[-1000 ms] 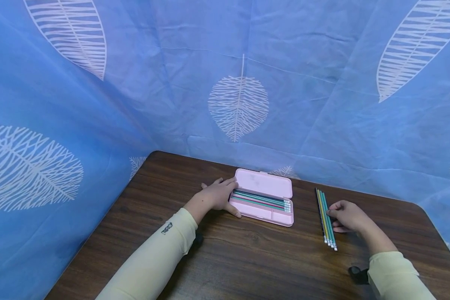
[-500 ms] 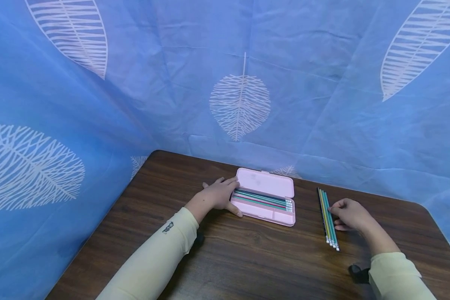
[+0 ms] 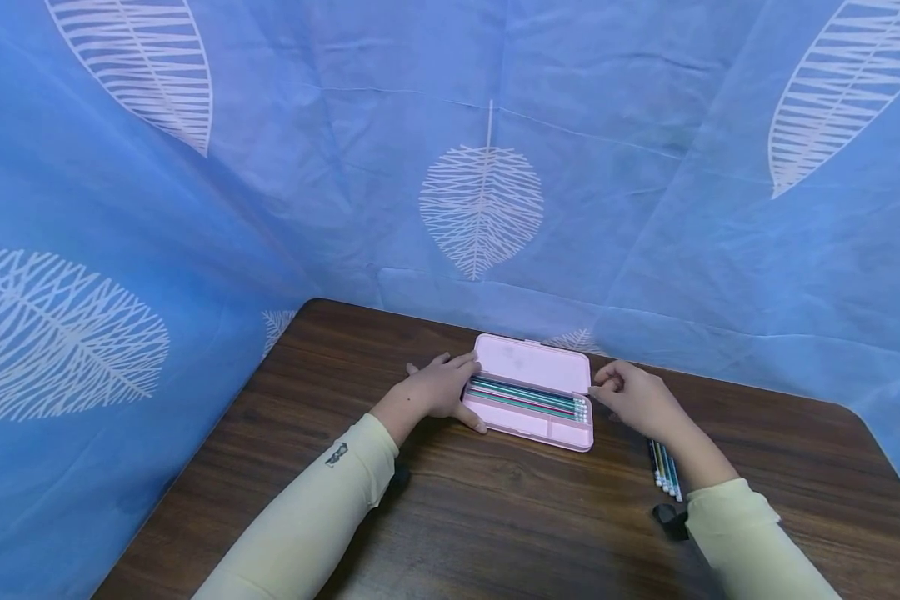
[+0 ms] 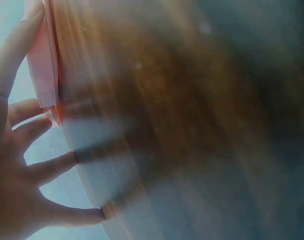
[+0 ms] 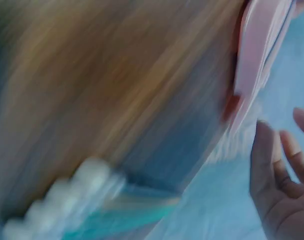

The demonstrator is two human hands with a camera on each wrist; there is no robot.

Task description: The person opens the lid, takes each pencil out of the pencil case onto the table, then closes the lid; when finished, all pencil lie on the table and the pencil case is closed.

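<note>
A pink pencil case (image 3: 570,434) lies on the table with its lid (image 3: 532,363) folded back. Several pencils (image 3: 528,397), mostly green, lie in its long compartment, white eraser ends to the right. With fingers spread, my left hand (image 3: 438,390) rests against the case's left end, thumb at the front corner. My right hand (image 3: 640,400) hovers by the case's right end, fingers loosely bent; the right wrist view shows nothing between thumb and fingers (image 5: 291,155). More pencils (image 3: 665,472) lie on the table beyond the right wrist, which hides their upper part.
The dark wooden table (image 3: 495,517) ends at the back against a blue curtain (image 3: 630,250) with white leaf prints. A black wrist strap piece (image 3: 671,522) shows beneath the right sleeve. The right wrist view is blurred.
My right hand has left the loose pencils and moved left and back to the case's right end. The loose pencils stay on the table. My left hand holds its place.
</note>
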